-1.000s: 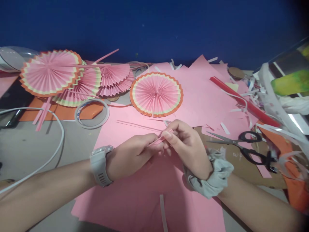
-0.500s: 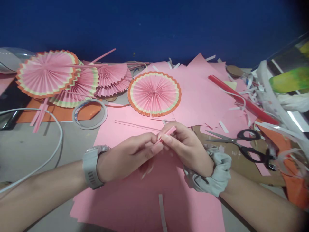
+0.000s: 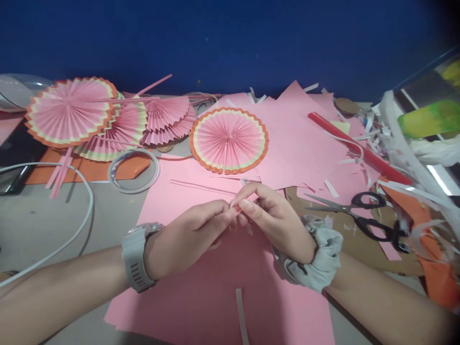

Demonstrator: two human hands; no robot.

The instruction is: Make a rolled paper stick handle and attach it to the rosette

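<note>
My left hand (image 3: 196, 230) and my right hand (image 3: 276, 218) meet over the pink paper sheets (image 3: 215, 306). Both pinch a small pink paper strip (image 3: 237, 209); only a sliver shows between the fingertips, the rest is covered. Just beyond the hands lies a round pleated paper fan (image 3: 228, 140), pink with a pale yellow ring and an orange rim. Two thin pink strips (image 3: 201, 186) lie on the sheet between the fan and my left hand. Nearer to me rests a white strip (image 3: 241, 314).
More pleated fans (image 3: 72, 112) are heaped at the far left. A roll of tape (image 3: 155, 175) and a white cable (image 3: 89, 201) lie on the left. Black-handled scissors (image 3: 354, 211), a red tube-like roll (image 3: 359, 148) and paper scraps (image 3: 332, 188) are on the right.
The pink strip stood out clearly above the fingers before; now the fingertips have closed over most of it. Both hands stay in nearly the same place.
</note>
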